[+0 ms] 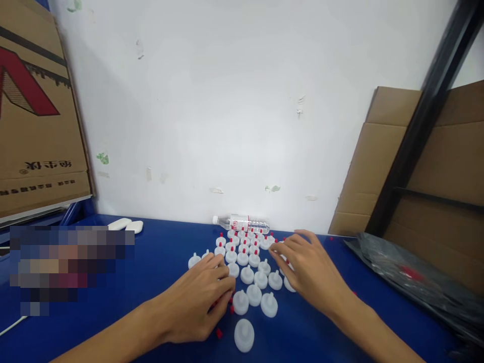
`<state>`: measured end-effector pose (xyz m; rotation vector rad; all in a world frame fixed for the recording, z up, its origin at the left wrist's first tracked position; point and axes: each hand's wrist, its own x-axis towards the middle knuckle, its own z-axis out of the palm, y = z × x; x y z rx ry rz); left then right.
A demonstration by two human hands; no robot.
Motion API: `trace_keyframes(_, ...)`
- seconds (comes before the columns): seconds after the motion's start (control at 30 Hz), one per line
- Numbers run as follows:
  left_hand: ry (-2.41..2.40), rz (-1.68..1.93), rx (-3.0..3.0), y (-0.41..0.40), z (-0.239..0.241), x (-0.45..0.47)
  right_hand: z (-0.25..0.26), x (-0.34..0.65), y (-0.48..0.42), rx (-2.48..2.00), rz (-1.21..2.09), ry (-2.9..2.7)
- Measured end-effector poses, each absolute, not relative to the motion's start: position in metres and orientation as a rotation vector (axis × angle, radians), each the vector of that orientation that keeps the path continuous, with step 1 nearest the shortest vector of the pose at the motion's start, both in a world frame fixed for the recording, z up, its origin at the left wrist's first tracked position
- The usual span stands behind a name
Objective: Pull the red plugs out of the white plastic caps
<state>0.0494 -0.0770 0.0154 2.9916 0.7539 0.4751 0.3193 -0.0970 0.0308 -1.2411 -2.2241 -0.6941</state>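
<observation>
Several small white plastic caps (247,275) stand in rows on the blue table (162,252); the far ones carry red tips (245,241). My left hand (198,302) rests on the table left of the caps, fingers curled over small red pieces (218,333) that show at its edge. My right hand (306,269) lies at the right side of the group, fingers bent and touching the caps there. One white cap (244,335) sits alone at the front.
A clear water bottle (242,223) lies against the white wall. Cardboard boxes stand at left (34,126) and right (431,171), with a black metal post (423,116). A black plastic bag (416,275) lies at right. White objects (124,225) lie at back left.
</observation>
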Motion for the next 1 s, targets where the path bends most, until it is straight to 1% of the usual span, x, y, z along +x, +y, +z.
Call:
trace_keyframes(0.1, 0.757, 0.487, 2.984, -0.076, 0.016, 0.05, 0.027, 0.331, -0.09, -1.466, -0.76, -2.251)
trace_keyframes(0.2, 0.754, 0.51, 2.982, -0.076, 0.015, 0.05, 0.017, 0.34, -0.083, -1.593, -0.796, -2.244)
trace_keyframes(0.5, 0.75, 0.561, 2.964, -0.076, 0.014, 0.049, 0.002, 0.348, -0.076, -1.654, -0.779, -2.255)
trace_keyframes(0.77, 0.747, 0.651, 2.956, -0.077, 0.016, 0.05, 0.019, 0.342, -0.082, -1.611, -0.609, -2.203)
trace_keyframes(0.87, 0.74, 0.739, 2.948, -0.078, 0.019, 0.05, 0.021, 0.332, -0.086, -1.569, -0.438, -2.098)
trace_keyframes(1.0, 0.728, 0.837, 2.934, -0.077, 0.019, 0.05, 0.018, 0.319, -0.088, -1.364, -0.203, -1.98)
